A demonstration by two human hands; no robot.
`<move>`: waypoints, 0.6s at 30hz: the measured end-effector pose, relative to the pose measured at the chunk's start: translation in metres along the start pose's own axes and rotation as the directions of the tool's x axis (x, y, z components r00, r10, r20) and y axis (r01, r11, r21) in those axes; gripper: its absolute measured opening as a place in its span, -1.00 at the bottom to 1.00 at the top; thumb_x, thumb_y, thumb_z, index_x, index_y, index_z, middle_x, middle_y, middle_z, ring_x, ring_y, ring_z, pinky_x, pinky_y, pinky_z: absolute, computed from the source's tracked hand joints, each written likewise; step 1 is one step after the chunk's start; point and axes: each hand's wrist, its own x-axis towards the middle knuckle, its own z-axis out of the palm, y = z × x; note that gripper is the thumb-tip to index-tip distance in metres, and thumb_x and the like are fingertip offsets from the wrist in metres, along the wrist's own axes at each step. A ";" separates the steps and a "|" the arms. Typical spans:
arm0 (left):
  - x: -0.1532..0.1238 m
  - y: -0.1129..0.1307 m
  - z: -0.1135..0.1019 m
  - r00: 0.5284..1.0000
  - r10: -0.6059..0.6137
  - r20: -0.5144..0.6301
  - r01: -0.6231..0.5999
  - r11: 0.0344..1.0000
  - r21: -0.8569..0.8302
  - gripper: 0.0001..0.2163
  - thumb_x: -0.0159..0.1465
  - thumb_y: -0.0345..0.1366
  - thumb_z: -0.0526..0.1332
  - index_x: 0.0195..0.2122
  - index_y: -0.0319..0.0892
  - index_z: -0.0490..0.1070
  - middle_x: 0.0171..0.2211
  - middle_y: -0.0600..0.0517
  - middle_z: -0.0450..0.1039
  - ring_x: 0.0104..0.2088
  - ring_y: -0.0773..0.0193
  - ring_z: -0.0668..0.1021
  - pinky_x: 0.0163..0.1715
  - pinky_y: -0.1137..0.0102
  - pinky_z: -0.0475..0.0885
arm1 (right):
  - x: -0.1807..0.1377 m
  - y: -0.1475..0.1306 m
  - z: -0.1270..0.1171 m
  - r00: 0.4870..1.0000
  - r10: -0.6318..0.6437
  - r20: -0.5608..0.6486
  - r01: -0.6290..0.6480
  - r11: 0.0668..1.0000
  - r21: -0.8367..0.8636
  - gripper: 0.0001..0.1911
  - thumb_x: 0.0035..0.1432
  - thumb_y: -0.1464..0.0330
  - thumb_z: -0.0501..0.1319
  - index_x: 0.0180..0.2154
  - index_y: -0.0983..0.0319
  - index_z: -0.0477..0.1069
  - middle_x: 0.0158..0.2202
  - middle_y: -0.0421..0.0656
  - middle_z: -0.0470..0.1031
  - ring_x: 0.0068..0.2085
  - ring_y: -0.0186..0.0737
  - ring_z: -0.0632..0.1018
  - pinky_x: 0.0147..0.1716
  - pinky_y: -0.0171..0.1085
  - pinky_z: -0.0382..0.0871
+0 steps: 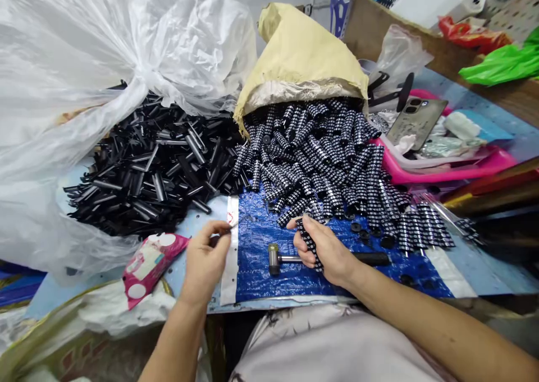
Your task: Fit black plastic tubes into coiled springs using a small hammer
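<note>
My right hand [326, 253] is wrapped around a black tube with rows of white squares [309, 240], held tilted above the blue mat. Just under that hand lies a hammer [274, 260] with a metal head, a yellowish face and a black handle. My left hand [207, 261] has its fingers curled together over the mat's white edge; a thin dark line shows near the fingertips, too small to name. Beyond the hands, a heap of matching patterned tubes [307, 163] spills out of a yellow sack [309, 56]. Small black caps [364, 235] lie beside the heap.
A pile of glossy black strips [155, 163] spills from a large clear plastic bag [101, 40] at left. A pink packet [151, 264] lies by the front edge. At right stands a pink tray [421, 174] with a phone [416, 123] in it. Open sack [96, 337] below left.
</note>
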 end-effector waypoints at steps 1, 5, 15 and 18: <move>-0.009 0.002 0.005 0.994 -0.016 0.105 0.016 1.000 0.001 -0.88 0.07 -0.31 0.27 -0.36 -0.15 0.56 -0.45 0.07 0.49 -0.44 0.31 0.48 -0.39 0.43 0.38 | -0.001 0.001 0.001 1.000 0.006 0.010 -0.006 1.000 0.002 -0.45 0.16 -0.16 0.22 -0.13 0.17 0.38 -0.57 -0.38 0.24 -0.68 -0.49 0.15 -0.73 -0.45 0.06; -0.028 0.006 0.033 0.972 -0.023 0.233 0.056 0.989 -0.137 -0.90 0.07 -0.35 0.32 -0.37 -0.13 0.60 -0.44 0.08 0.52 -0.41 0.30 0.50 -0.34 0.41 0.39 | -0.003 0.005 0.008 0.998 0.041 0.052 -0.043 0.998 0.035 -0.46 0.21 -0.14 0.19 -0.07 0.16 0.38 -0.59 -0.39 0.24 -0.69 -0.47 0.17 -0.73 -0.45 0.06; -0.030 0.025 0.063 0.971 -0.092 0.220 0.214 0.741 -0.636 -0.79 0.25 -0.17 0.31 -0.15 -0.07 0.38 -0.50 0.16 0.49 -0.69 0.46 0.33 -0.64 0.53 0.28 | 0.005 0.002 0.018 0.997 -0.047 -0.063 0.058 0.980 0.193 -0.43 0.03 -0.16 0.31 -0.23 0.20 0.42 -0.47 -0.29 0.42 -0.53 -0.38 0.39 -0.54 -0.36 0.30; -0.038 0.025 0.081 0.978 -0.019 0.206 0.117 0.870 -0.478 -0.72 0.17 -0.15 0.39 -0.16 -0.13 0.46 -0.40 0.11 0.51 -0.57 0.44 0.41 -0.55 0.52 0.34 | 0.011 0.001 0.027 0.974 -0.185 -0.130 0.204 0.966 0.159 -0.43 0.05 -0.17 0.29 -0.26 0.21 0.47 -0.26 -0.16 0.54 -0.22 -0.23 0.53 -0.17 -0.24 0.45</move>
